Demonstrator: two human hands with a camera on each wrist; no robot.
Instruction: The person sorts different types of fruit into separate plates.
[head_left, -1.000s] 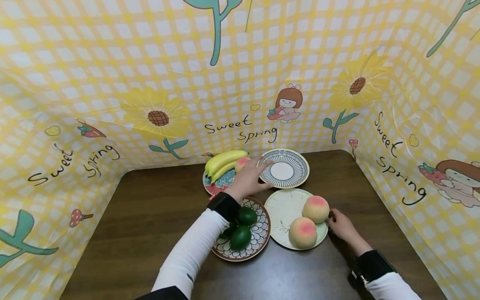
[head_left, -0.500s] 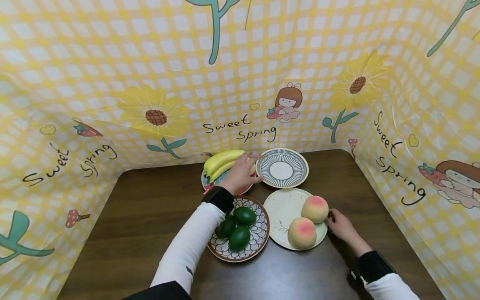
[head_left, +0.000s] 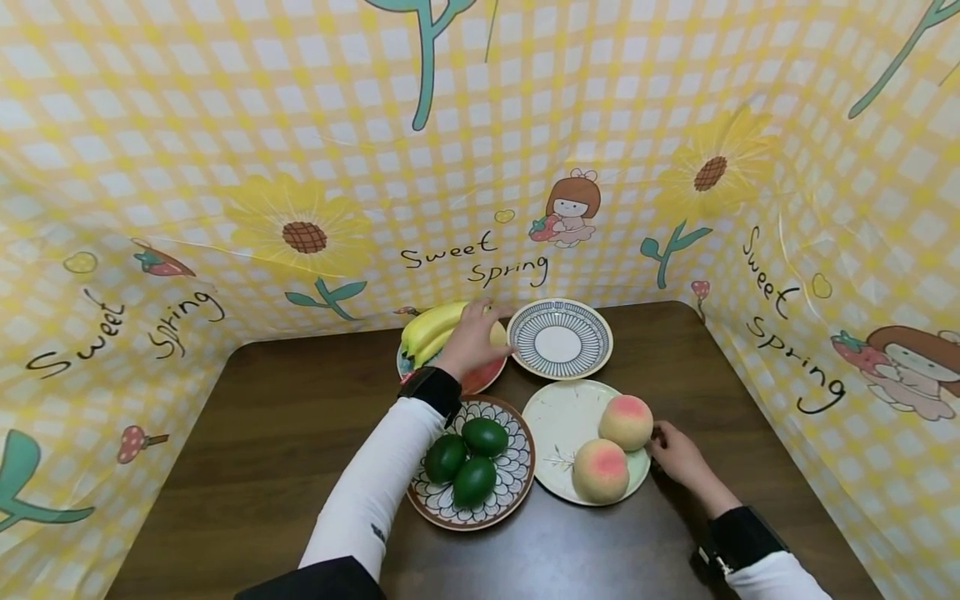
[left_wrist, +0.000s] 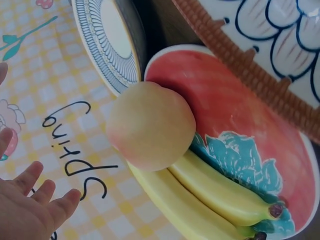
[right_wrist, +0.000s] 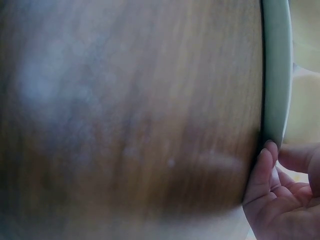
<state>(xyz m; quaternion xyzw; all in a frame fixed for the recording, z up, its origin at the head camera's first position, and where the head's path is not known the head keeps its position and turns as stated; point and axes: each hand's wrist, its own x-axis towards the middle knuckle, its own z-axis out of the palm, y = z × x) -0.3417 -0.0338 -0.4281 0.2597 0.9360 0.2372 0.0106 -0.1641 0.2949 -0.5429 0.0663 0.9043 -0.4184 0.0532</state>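
My left hand (head_left: 471, 337) hovers, fingers spread, over a peach (left_wrist: 152, 126) in the left wrist view, with a gap between them. That peach leans on yellow bananas (left_wrist: 220, 190) on a red plate (left_wrist: 225, 95) with a blue-green leaf pattern. In the head view, the hand covers most of the peach. My right hand (head_left: 678, 454) pinches the rim of a pale green plate (head_left: 551, 433), thumb above and fingers below, as the right wrist view shows. Two peaches (head_left: 626, 422) lie on this plate.
A brown-rimmed plate (head_left: 517, 492) holds three dark green oval fruits (head_left: 474, 482) in front of the red plate. A striped plate (head_left: 558, 342) stands at the back, close to the checked cloth wall (head_left: 300, 125). All the plates stand on a brown wooden table (head_left: 285, 433).
My left hand has moved left, from near the striped plate to above the red plate's peach. The right hand keeps its hold on the pale green plate. The view has shifted slightly.
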